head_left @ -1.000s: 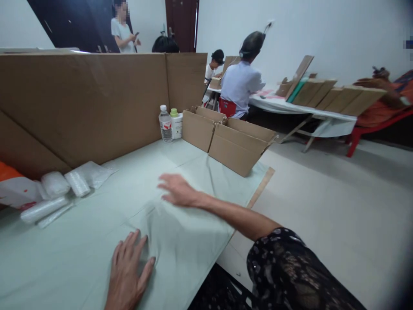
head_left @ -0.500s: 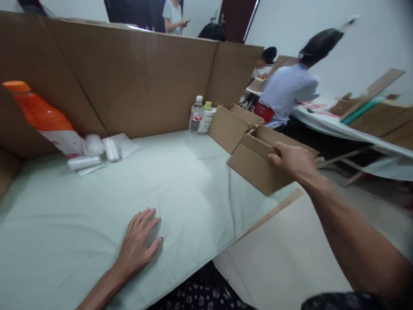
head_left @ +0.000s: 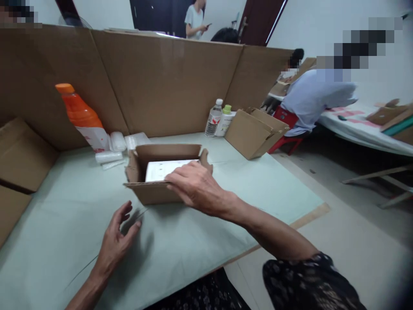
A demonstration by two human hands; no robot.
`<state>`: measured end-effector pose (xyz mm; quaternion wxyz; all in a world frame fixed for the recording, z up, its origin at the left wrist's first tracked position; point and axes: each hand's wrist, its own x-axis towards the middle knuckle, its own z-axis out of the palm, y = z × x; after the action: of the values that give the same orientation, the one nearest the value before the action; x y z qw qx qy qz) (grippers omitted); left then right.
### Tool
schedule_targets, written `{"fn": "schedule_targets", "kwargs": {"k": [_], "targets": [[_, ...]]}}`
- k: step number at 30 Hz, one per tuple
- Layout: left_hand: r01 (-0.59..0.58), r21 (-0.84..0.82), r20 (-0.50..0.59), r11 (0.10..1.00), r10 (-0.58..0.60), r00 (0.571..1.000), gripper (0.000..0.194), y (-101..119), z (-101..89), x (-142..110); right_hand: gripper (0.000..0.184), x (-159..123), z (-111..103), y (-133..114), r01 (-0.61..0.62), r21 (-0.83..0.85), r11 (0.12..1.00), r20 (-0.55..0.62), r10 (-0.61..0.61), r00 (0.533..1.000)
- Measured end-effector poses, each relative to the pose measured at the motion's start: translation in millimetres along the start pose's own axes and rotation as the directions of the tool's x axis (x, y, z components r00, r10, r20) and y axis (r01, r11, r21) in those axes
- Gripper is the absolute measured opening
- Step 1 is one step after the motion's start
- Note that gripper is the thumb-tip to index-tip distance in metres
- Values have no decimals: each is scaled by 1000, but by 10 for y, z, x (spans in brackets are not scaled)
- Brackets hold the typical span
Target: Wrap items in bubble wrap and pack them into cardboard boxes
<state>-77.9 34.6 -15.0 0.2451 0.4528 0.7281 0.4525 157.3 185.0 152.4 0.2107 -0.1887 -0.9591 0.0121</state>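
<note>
My right hand pinches the near wall of an open cardboard box in the middle of the table. Inside the box lies a white rectangular item, partly covered by my fingers; its kind I cannot make out. My left hand is near the box's left front corner, apart from it, with thumb and fingers spread and nothing held. A second cardboard box stands at the table's right edge.
A tall cardboard screen lines the back. Before it are an orange bottle, clear plastic rolls, a water bottle and a white bottle with a green cap. More cardboard is at left. A seated person is beyond the right edge.
My right hand has brought one cardboard box from the right edge to the table's middle. My left hand has lifted slightly and turned. The view has swung left.
</note>
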Motion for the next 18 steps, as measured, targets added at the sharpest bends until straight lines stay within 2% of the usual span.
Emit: {"fn": "schedule_targets", "kwargs": {"k": [2,3,5,7,8,10,12,14,16,18], "targets": [[21,-22,-59,1000,-22,998,74,-46,-160,34,25,90,28,-73,45,103,994,-116,-33,993],[32,-25,-82,999,-34,996,74,-73,-238,47,24,68,31,-59,24,145,989,-192,5,981],[71,-24,-121,997,-74,990,76,-128,-367,79,20,-74,57,56,-92,231,969,-327,167,930],[115,-25,-145,993,-118,982,77,-166,-439,132,19,-284,142,237,-240,337,910,-362,361,860],[129,-28,-150,991,-132,980,77,-173,-448,168,21,-390,212,328,-306,392,868,-328,443,835],[125,-39,-157,991,-130,979,78,-158,-411,259,32,-566,398,471,-421,478,771,-170,551,817],[74,-62,-135,995,-82,987,72,-111,-313,358,49,-658,620,540,-501,510,700,19,572,820],[15,-94,-101,996,-24,995,59,-49,-181,449,62,-664,840,555,-529,521,670,158,534,831],[-22,-115,-77,993,13,997,50,8,-42,529,67,-613,1023,569,-527,547,651,205,506,838],[-51,-130,-70,990,42,997,50,53,85,619,64,-539,1156,636,-534,575,620,187,535,824]]}}
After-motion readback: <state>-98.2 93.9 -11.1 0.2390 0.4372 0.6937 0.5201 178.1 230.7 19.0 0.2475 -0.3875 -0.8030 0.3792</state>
